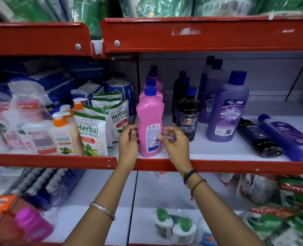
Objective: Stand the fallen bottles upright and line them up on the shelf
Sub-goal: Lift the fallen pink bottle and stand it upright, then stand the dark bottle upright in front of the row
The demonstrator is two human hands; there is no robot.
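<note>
- The front pink bottle (pixel 150 121) stands upright at the front edge of the shelf (pixel 218 153), heading a row of pink bottles running toward the back. The left hand (pixel 128 139) and right hand (pixel 173 139) flank it, fingers (pixel 160 137) loosely curled; the right fingertips touch or nearly touch its label, and neither hand clearly grips it.
- It is tall, narrow and close to the shelf lip, so a careless nudge could tip it off the front or back into its row.
- A right hand swinging outward could clip the black Bactin floor cleaner bottle (pixel 188 116) just beside it.
- The fallen black bottle (pixel 260 137) and fallen purple bottle (pixel 287 137) lie near the shelf's right front edge; being round, they could roll off when reached for.
- The big upright purple Bactin bottle (pixel 227 110) stands between the hands and those two, easy to knock.
</note>
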